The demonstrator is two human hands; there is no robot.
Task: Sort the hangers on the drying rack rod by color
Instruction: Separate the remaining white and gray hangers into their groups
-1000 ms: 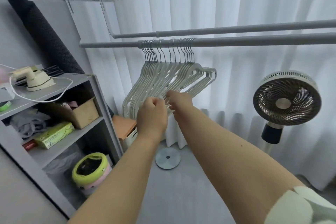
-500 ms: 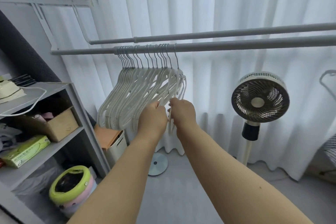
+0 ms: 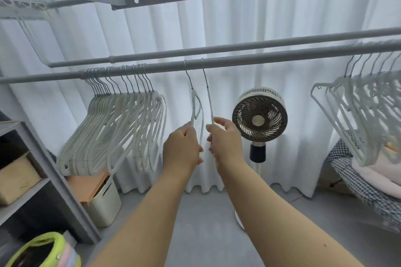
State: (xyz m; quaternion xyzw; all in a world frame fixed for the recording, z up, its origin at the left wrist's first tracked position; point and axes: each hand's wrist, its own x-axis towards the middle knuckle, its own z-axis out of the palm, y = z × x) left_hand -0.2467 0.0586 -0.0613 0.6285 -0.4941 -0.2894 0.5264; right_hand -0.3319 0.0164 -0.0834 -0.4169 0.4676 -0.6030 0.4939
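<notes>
White curtains (image 3: 217, 28) fill the background behind a grey drying rack, with a grey shelf unit (image 3: 54, 180) along the left edge of the frame holding a cardboard box and other oddments. On the near rod (image 3: 260, 59), at left of centre, a tight bunch of cream hangers (image 3: 112, 132) hangs with hooks packed side by side. Moving to the middle of the frame, two hangers hang apart from that bunch: the left hand (image 3: 182, 149) is closed around the lower part of one hanger (image 3: 196, 106), and just beside it the right hand (image 3: 225, 141) pinches the shoulder of a second hanger (image 3: 209, 102), fingers curled shut on it; both hooks are over the rod. Behind the right hand stands a round fan (image 3: 259, 115) on a pole. At the far right of the frame a second bunch of paler, blue-tinted hangers (image 3: 364, 115) hangs on the same rod, well apart from the cream group, above a checked fabric heap (image 3: 358, 182). Judged from this layout, sorting looks mostly done: two colour groups already sit at opposite ends, and the pair in hand seem the last to be placed. Which group each belongs to cannot be told from their washed-out tone.
</notes>
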